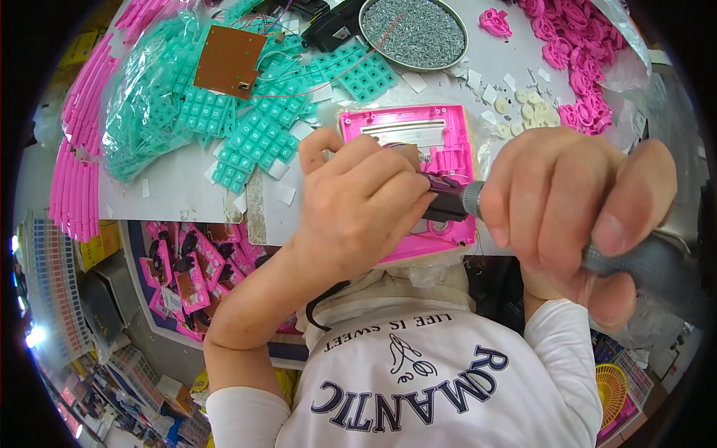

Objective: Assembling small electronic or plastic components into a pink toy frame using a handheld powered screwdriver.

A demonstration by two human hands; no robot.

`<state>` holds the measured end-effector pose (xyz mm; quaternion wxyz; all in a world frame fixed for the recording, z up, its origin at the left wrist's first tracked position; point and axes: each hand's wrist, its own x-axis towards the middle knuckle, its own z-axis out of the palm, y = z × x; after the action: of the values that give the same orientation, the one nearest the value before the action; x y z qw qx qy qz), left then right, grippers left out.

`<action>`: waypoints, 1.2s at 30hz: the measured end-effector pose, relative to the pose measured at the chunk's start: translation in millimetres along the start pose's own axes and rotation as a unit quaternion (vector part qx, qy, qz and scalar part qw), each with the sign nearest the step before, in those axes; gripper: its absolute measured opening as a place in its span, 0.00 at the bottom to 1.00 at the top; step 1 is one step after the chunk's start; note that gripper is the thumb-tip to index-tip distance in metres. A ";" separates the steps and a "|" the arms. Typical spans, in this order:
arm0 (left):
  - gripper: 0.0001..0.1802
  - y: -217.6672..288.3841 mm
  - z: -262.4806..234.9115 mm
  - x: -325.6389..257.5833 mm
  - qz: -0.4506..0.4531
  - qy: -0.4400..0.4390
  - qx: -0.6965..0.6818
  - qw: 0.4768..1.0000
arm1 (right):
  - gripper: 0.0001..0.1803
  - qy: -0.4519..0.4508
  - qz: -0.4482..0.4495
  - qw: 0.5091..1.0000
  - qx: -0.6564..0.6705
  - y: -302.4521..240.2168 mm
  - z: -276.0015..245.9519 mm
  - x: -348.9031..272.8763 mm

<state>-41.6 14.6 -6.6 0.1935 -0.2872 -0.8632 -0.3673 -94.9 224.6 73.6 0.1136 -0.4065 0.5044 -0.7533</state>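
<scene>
An open pink plastic housing (453, 119) lies at the table's near edge, in front of my body. My left hand (358, 198) is closed over its left part, fingers curled and pinching a black plastic part (447, 207). Thin coloured wires show by these fingertips. In my right hand (571, 198) is a grey electric screwdriver (473, 200), gripped in a fist on the right. The tool lies nearly level, its knurled collar pointing left at the black part. Whether its tip touches a screw cannot be made out; the left fingertips are partly hidden.
Teal keypads (258, 142) are heaped at the left, under a brown circuit board (228, 60). A round bowl (466, 45) of screws stands at the back. Pink parts (590, 67) and small white pieces (538, 112) lie right. A bin (138, 284) of pink assemblies sits below left.
</scene>
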 end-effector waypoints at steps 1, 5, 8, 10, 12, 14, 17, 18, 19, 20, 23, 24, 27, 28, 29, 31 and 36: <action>0.17 3.7 -2.2 -0.3 -0.041 0.004 -0.003 0.999 | 0.19 0.000 -0.004 1.000 -0.008 -0.2 -1.6 -1.1; 0.26 7.4 -7.9 -19.4 -0.105 -0.016 0.045 0.993 | 0.19 -0.007 0.002 0.999 -0.032 4.3 -5.5 -2.6; 0.26 2.2 -0.3 -31.0 -0.076 -0.029 0.068 0.994 | 0.18 -0.004 0.003 0.999 -0.049 12.1 0.5 -4.0; 0.26 3.3 0.8 -33.5 -0.084 -0.017 0.040 0.996 | 0.18 -0.003 -0.002 0.999 -0.047 15.7 5.5 -6.0; 0.25 3.2 1.6 -37.9 -0.094 -0.013 0.035 0.995 | 0.18 -0.011 -0.007 0.999 -0.031 20.4 8.1 -7.2; 0.24 2.1 3.5 -36.4 -0.095 -0.005 0.023 0.995 | 0.18 -0.020 -0.012 0.999 -0.023 22.9 8.2 -6.9; 0.24 3.9 6.5 -35.7 -0.105 0.010 0.010 0.994 | 0.18 -0.042 -0.015 0.999 -0.022 28.2 5.5 -5.0; 0.24 4.1 7.3 -36.4 -0.109 0.011 0.004 0.994 | 0.18 -0.051 -0.018 0.998 -0.024 29.5 4.8 -4.7; 0.24 3.8 8.0 -37.4 -0.114 0.013 -0.002 0.993 | 0.18 -0.061 -0.021 0.998 -0.025 31.5 4.1 -4.4; 0.24 3.8 7.9 -37.9 -0.113 0.011 0.002 0.993 | 0.18 -0.071 -0.026 0.997 -0.025 33.2 3.5 -4.4; 0.24 3.5 7.4 -37.7 -0.108 0.010 0.012 0.994 | 0.18 -0.080 0.024 0.995 -0.049 19.8 8.0 1.1; 0.24 3.3 7.7 -37.8 -0.105 0.013 0.013 0.994 | 0.18 -0.086 0.004 0.995 -0.049 22.6 8.0 -0.1; 0.23 3.4 7.2 -37.0 -0.094 0.014 0.021 0.995 | 0.17 -0.106 -0.107 0.988 -0.028 47.4 2.1 -13.1; 0.23 3.6 7.5 -37.5 -0.091 0.012 0.023 0.996 | 0.17 -0.106 -0.130 0.986 -0.021 51.3 2.0 -14.4; 0.23 3.2 9.0 -37.8 -0.089 0.018 0.021 0.996 | 0.17 -0.107 -0.153 0.982 -0.013 55.5 1.4 -15.2; 0.22 2.7 11.2 -39.1 -0.086 0.029 0.020 0.996 | 0.17 -0.080 -0.165 0.983 -0.013 61.5 11.8 -15.8; 0.19 3.2 10.6 -40.5 -0.084 0.033 0.017 0.996 | 0.18 -0.191 -0.045 0.980 -0.021 37.2 0.2 17.7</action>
<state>-10.2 10.0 -33.9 0.1950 -0.1981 -0.8837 -0.3767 -115.1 196.9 50.8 0.1654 -0.5672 0.4704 -0.6554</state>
